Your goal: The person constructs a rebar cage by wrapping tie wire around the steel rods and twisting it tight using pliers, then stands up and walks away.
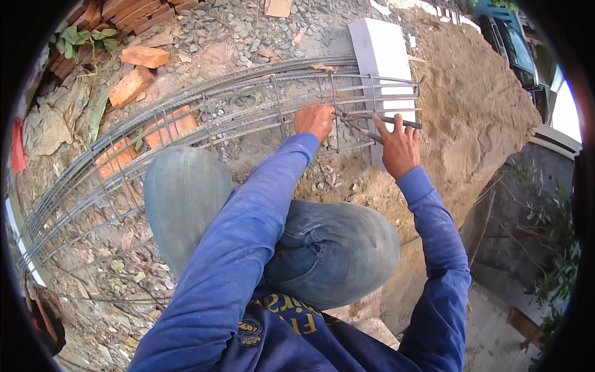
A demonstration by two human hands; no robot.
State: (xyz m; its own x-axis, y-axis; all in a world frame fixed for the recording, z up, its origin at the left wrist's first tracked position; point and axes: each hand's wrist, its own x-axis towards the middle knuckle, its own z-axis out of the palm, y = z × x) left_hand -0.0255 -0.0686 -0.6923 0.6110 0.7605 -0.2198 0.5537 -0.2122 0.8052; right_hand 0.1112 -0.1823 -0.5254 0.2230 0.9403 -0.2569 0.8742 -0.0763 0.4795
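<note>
A long cage of steel bars (pixel 242 115) with square stirrups stretches from the lower left to the upper right. My left hand (pixel 314 120) is closed at a stirrup near the cage's right part; what its fingers hold is too small to make out. Pincers (pixel 365 118) with dark handles point left, their jaws at the stirrup beside my left fingers. My right hand (pixel 400 146) is wrapped round the pincers' handles, which stand somewhat apart. Beneath the cage's right end lies a white board (pixel 381 53).
Orange bricks (pixel 131 87) lie on the rubble at the upper left, others under the cage. A brick pile (pixel 133 12) stands behind. To the right the earth ledge (pixel 471 93) drops off, with leafy branches (pixel 558 242) below. My bent knees are close to the cage.
</note>
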